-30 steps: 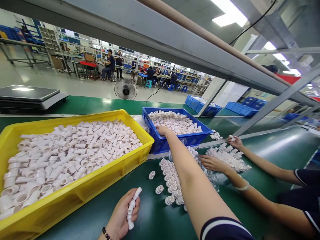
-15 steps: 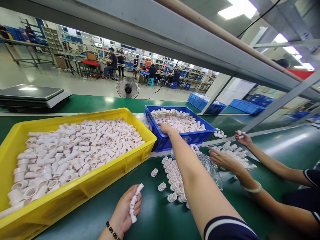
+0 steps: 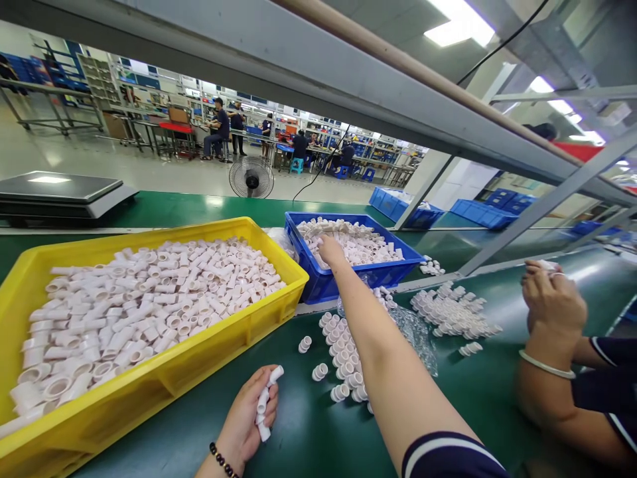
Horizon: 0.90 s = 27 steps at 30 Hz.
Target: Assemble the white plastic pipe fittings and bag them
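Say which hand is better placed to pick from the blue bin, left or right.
Right, I'd judge. The right hand is over the white fittings in the blue bin. The left hand is farther off, beside the yellow bin, and its fingers are closed around white pieces.

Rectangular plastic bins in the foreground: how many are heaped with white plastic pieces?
2: the yellow rectangular plastic bin at left, and the blue rectangular plastic bin right of it, at the person's right hand.

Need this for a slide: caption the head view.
Left hand grips white fittings while the right hand reaches into the blue bin.
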Tool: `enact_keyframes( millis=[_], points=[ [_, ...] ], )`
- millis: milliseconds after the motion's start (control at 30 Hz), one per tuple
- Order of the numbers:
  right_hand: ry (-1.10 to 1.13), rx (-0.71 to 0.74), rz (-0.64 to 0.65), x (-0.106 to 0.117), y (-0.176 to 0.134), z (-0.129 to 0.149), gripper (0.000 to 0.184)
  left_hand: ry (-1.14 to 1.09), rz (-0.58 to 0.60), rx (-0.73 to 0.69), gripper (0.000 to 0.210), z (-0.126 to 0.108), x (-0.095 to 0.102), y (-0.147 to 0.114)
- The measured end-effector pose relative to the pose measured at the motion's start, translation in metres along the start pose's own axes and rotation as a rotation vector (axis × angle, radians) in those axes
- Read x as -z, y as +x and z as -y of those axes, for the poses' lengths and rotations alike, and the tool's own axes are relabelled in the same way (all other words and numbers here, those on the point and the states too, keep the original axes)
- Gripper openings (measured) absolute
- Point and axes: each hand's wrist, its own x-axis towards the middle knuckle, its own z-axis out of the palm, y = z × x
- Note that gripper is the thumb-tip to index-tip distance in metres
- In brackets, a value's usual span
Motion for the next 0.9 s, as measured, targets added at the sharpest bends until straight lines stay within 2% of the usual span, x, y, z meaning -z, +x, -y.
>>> enact_keyframes(
  millis=[100,233,300,400,433,500,567,633,767,900],
  points=[
    [0.044,-0.027,-0.092,0.013,-0.01,0.008,0.034,0.0,0.0,-0.021,0.019,-0.001,0.0,0.0],
    [0.135,-0.039,-0.19,0.04,-0.035,0.029,0.04,0.016,0.019,-0.034,0.019,-0.001,-0.001,0.0],
    [0.182,-0.029,-0.23,0.055,-0.061,0.041,0.039,0.042,0.03,-0.044,0.019,-0.001,-0.001,0.0],
    [0.285,0.057,-0.282,0.067,-0.125,0.058,0.034,0.076,0.051,-0.077,0.015,-0.001,-0.004,-0.003],
    [0.435,0.14,-0.292,0.066,-0.151,0.061,0.03,0.079,0.061,-0.09,0.015,-0.001,-0.004,-0.004],
    [0.719,0.21,-0.19,0.055,-0.204,0.063,0.021,0.077,0.085,-0.113,0.016,-0.001,-0.006,-0.005],
    [0.903,0.144,-0.033,0.035,-0.248,0.06,0.016,0.07,0.107,-0.128,0.018,-0.001,-0.006,-0.006],
    [1.002,0.058,0.05,0.013,-0.276,0.054,0.015,0.071,0.11,-0.138,0.018,0.0,-0.007,-0.006],
    [0.92,0.047,0.138,-0.014,-0.293,0.044,0.019,0.078,0.081,-0.154,0.018,0.002,-0.006,-0.006],
    [0.821,0.088,0.148,-0.015,-0.292,0.042,0.023,0.092,0.08,-0.151,0.02,0.003,-0.007,-0.005]
  ],
)
